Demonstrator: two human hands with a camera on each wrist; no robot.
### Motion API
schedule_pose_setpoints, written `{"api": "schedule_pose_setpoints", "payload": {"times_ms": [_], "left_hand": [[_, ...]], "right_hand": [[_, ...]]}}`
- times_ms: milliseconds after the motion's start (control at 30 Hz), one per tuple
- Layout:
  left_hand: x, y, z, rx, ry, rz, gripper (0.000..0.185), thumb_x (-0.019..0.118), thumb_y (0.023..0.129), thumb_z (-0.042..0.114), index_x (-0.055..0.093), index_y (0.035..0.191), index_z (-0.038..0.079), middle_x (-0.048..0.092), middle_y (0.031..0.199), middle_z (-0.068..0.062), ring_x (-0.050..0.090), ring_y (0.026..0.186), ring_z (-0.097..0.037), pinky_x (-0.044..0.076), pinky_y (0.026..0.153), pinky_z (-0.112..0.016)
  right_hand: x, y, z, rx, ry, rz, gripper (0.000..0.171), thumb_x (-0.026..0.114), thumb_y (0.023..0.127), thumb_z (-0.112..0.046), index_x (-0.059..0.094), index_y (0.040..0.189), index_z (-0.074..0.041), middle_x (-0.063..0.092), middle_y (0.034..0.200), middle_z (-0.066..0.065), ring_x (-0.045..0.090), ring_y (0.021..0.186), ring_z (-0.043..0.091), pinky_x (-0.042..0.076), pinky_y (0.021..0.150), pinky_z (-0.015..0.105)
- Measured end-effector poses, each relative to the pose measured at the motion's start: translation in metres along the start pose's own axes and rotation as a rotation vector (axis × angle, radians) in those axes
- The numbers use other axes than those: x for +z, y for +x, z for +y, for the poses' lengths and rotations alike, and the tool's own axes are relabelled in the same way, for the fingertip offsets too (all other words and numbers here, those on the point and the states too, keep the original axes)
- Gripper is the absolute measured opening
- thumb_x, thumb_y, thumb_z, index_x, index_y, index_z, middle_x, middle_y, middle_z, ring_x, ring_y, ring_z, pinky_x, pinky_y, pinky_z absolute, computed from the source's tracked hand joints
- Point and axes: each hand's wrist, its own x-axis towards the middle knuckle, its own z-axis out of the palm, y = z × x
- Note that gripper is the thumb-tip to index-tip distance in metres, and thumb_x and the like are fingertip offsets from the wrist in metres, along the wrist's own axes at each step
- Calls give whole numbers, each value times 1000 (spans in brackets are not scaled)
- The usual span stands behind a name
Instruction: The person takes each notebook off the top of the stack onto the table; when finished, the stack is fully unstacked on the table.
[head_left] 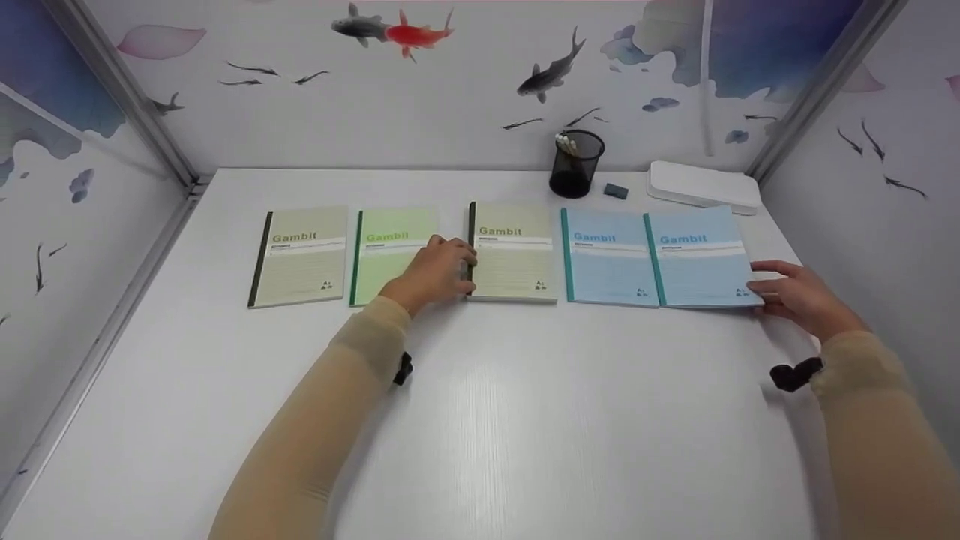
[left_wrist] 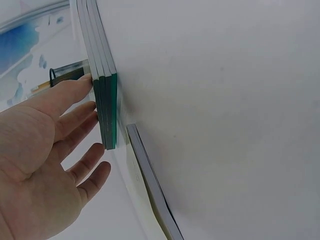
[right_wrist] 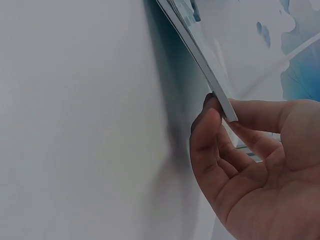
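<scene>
Five notebooks lay in a row across the surface. Left hand (head_left: 435, 274) rested spread fingers on the middle notebook's (head_left: 514, 252) spine. Right hand (head_left: 796, 294) pinched the rightmost blue notebook's (head_left: 697, 256) outer corner.

Five notebooks lie in a row on a white table (head_left: 480, 420): an olive-beige notebook (head_left: 300, 259) with a dark spine, a pale green notebook (head_left: 390, 251) with a green spine, a second beige notebook (head_left: 514, 255) with a black spine, and two light blue notebooks (head_left: 609, 259) (head_left: 699, 259) with teal spines. Each carries a white band under its lettering. Behind them are a black mesh pen cup (head_left: 576, 165), a grey eraser (head_left: 616, 191) and a white box (head_left: 703, 187). The white wall (head_left: 450, 105) is printed with black and red fish, pink petals and blue washes. Both sleeves (head_left: 315, 435) are tan.
</scene>
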Motion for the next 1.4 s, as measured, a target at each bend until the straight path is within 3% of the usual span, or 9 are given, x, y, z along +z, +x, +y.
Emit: {"api": "schedule_pose_setpoints", "payload": {"times_ms": [100, 233, 300, 467, 733, 900, 1000, 1200, 1400], "left_hand": [[1, 0, 0, 4, -1, 3, 46, 77, 94, 29, 67, 134, 10, 55, 151, -2, 43, 138, -30, 40, 115, -46], [3, -1, 1, 0, -12, 3, 46, 77, 94, 28, 67, 134, 10, 55, 151, -2, 42, 138, -29, 39, 116, -45], [4, -1, 1, -6, -21, 3, 46, 77, 94, 28, 67, 134, 10, 55, 151, -2, 42, 139, -29, 38, 117, -45], [6, -1, 3, -17, -21, 3, 45, 77, 94, 28, 67, 134, 10, 54, 151, -2, 42, 139, -28, 39, 117, -45], [3, 0, 7, 2, -15, -3, 45, 77, 94, 28, 67, 134, 9, 55, 150, -2, 42, 137, -29, 38, 116, -45], [1, 0, 4, 3, -10, -3, 46, 76, 94, 29, 67, 135, 9, 54, 151, -2, 41, 139, -31, 37, 117, -46], [0, 0, 1, 5, 0, 0, 45, 76, 95, 29, 67, 134, 10, 54, 152, -2, 41, 141, -32, 37, 118, -47], [-1, 0, -1, -1, -1, -7, 45, 76, 94, 29, 67, 134, 10, 54, 152, -3, 40, 140, -32, 36, 118, -48], [-2, 3, 0, -7, -14, -10, 45, 77, 94, 29, 67, 134, 10, 54, 152, -2, 40, 141, -31, 36, 119, -47]], "right_hand": [[1, 0, 2, -14, -93, 21, 76, 59, 105, -36, 23, 163, -2, 53, 134, 8, 61, 92, -2, 55, 86, 16], [4, -1, 2, -63, -255, 72, 80, 66, 101, -40, 30, 159, 2, 53, 142, 28, 62, 88, -1, 54, 78, 16], [5, -3, 0, -84, -322, 88, 84, 70, 97, -42, 31, 158, 3, 47, 146, 36, 66, 93, 7, 54, 78, 19], [9, -4, -4, -123, -474, 92, 86, 75, 93, -41, 35, 155, 3, 48, 140, 40, 64, 111, 40, 53, 87, 38], [20, -8, -24, -137, -631, 103, 61, 73, 92, -27, 53, 140, 4, 48, 136, 42, 49, 120, 54, 45, 97, 66], [52, -4, -61, -185, -558, 101, 61, 74, 94, -29, 54, 144, -1, 47, 145, 36, 43, 132, 53, 39, 107, 69], [85, 2, -84, -237, -455, 54, 59, 72, 97, -35, 55, 146, -7, 54, 144, 27, 49, 132, 45, 45, 106, 60], [148, 9, -121, -313, -217, -2, 48, 71, 98, -30, 61, 141, -11, 63, 136, 15, 66, 114, 28, 59, 92, 34], [192, 22, -148, -314, -139, 4, 43, 69, 100, -22, 61, 141, -10, 64, 130, 15, 72, 101, 26, 61, 86, 32]]}}
